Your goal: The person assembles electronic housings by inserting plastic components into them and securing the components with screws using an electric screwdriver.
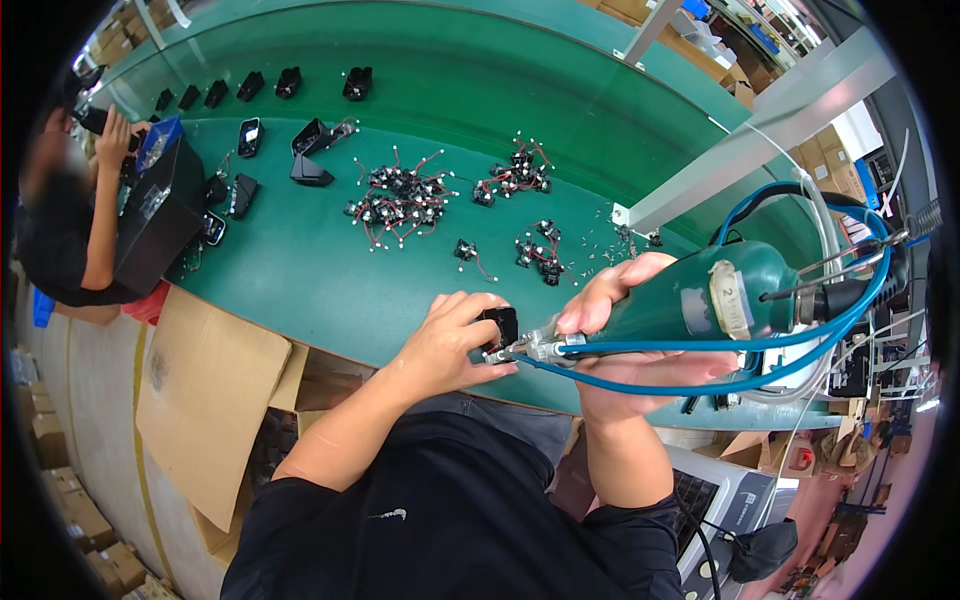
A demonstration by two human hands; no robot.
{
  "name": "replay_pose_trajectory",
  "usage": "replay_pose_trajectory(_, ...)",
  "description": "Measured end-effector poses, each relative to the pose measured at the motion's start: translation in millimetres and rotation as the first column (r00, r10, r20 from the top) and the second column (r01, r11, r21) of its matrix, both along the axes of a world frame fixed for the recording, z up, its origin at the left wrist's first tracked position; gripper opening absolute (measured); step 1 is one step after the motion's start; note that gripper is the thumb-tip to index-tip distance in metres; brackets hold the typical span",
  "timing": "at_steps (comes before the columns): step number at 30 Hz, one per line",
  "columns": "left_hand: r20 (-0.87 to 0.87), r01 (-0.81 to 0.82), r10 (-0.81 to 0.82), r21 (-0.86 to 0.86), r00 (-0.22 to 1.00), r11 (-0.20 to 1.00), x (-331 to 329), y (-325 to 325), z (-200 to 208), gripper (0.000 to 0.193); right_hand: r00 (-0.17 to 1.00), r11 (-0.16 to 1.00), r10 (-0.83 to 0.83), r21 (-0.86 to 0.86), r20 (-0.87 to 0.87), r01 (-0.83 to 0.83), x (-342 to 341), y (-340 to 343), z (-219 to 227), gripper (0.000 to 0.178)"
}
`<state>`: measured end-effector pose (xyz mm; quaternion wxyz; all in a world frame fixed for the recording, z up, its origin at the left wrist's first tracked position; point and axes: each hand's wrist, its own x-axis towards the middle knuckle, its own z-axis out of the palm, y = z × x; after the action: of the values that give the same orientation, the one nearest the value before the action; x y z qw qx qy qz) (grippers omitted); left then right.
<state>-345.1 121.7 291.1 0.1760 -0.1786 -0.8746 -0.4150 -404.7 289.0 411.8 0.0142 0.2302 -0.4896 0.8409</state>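
A small black plastic part (505, 322) is pinched in the fingers of my left hand (450, 342) over the front of the bench. My right hand (628, 388) is wrapped round a thick green power screwdriver (655, 305), which lies almost level with its metal tip against the part. Blue hoses (800, 372) run along the screwdriver from its nose and loop round its back end. Where exactly the tip meets the part is hidden by fingers. Past my hands lie small black assemblies (545, 255) with wires, near a scatter of loose screws (605, 250).
A big heap of black wired assemblies (400, 195) covers the middle of the green bench (330, 270). Black housings (312, 172) stand to the left and along the back. A co-worker (70, 220) is at the far left beside a black bin (160, 225). A metal post (740, 130) rises at right.
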Motion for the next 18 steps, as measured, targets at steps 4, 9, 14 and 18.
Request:
replay_pose_trajectory(4,0.024,0.02,-0.021,0.045,0.999,0.999,-4,0,-1,0.038,0.998,0.998,-0.045,-0.03,0.039,0.046,-4,0,0,0.11)
replay_pose_trajectory(9,0.048,0.075,-0.078,0.065,0.996,0.995,0,-3,0,0.05,0.985,0.974,0.123,-0.174,-0.125,-0.143,-20,11,54,0.111)
replay_pose_trajectory(14,0.064,0.09,-0.097,0.108,0.993,0.99,0,-4,-1,0.072,1.0,0.997,-0.016,0.082,-0.02,0.018,-5,-2,30,0.115)
replay_pose_trajectory(18,0.075,0.106,-0.111,0.074,0.991,0.992,-1,-4,4,0.072,0.999,0.996,-0.009,0.085,0.031,0.007,3,-9,14,0.115)
